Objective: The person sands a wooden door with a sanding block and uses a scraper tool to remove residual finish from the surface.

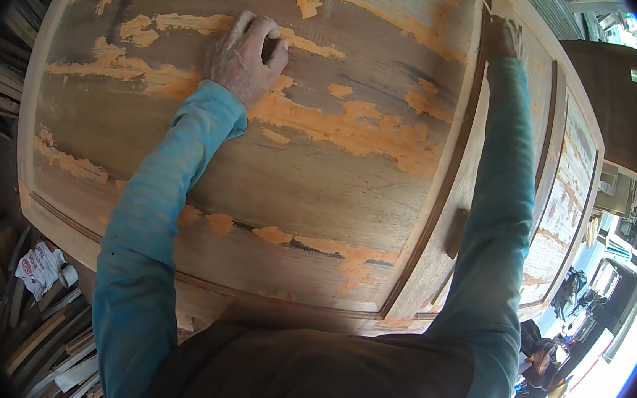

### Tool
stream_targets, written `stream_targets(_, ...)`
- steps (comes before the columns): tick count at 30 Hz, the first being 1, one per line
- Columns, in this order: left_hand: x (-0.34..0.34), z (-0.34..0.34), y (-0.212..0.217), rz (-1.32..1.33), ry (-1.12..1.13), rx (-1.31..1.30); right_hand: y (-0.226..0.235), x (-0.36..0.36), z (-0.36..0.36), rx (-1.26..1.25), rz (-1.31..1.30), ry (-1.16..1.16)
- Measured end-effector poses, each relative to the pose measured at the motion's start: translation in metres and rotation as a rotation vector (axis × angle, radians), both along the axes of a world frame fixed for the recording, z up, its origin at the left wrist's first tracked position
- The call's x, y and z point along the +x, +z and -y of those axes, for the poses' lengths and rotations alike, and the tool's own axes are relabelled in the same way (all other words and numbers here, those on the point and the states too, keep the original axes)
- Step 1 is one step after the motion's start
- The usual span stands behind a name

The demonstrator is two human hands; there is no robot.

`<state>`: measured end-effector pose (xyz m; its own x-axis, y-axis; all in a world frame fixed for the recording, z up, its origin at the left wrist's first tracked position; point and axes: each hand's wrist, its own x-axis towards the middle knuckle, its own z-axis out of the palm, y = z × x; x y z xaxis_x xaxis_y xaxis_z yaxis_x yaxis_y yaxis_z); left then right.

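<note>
Presently, the item in hand was a large wooden door panel [260, 163], lying flat and filling most of the view.

Filler: orange putty patches [356, 130] lay in ragged horizontal streaks across the recessed centre field. The heaviest bands ran at 12 o'clock and through the middle; smaller dabs sat toward 6 o'clock near the lower moulding. All looked rough and unsanded. Grey-brown bare wood between the streaks remained untreated. By this showing the filling appeared well advanced over the centre field, while levelling of the patches was judged not yet begun.

Left hand [246, 55]: at 11 o'clock, fingers curled and pressed down on the panel over a putty streak. Whether anything lay under the fingers could not be told.

Right hand [502, 39]: at 1 o'clock, on the raised frame moulding [459, 136] at the panel's edge, closed about a thin pale sliver; the kind of tool could not be made out.

Second panel [564, 192]: at 3 o'clock beyond the moulding, also bearing putty streaks.

Containers: no tub or tin of filler in view. A crumpled white bag [39, 268] lay at 8 o'clock among loose wooden offcuts [52, 342] on the floor; contents hidden.
</note>
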<state>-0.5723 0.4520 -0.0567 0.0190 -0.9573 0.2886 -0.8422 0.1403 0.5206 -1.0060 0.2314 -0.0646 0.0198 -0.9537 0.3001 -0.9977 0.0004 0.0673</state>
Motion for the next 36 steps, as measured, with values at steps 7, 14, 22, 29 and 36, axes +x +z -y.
stream_targets(7, -0.003, 0.003, 0.0, -0.005, -0.011, -0.027, 0.048, 0.004, 0.048, 0.218, -0.33, 0.008)
stream_targets(14, -0.003, 0.005, -0.003, -0.001, -0.004, -0.043, 0.064, 0.002, 0.06, 0.323, -0.498, 0.046)
stream_targets(22, -0.002, 0.003, -0.007, -0.017, -0.017, -0.073, 0.078, 0.005, 0.062, 0.387, -0.57, 0.101)
stream_targets(29, 0.001, 0.003, -0.005, -0.005, -0.011, -0.058, 0.051, 0.01, 0.078, 0.466, -0.763, 0.018)
stream_targets(36, -0.002, 0.006, -0.008, -0.033, -0.043, -0.067, 0.109, 0.046, -0.021, 0.721, -0.597, 0.231)
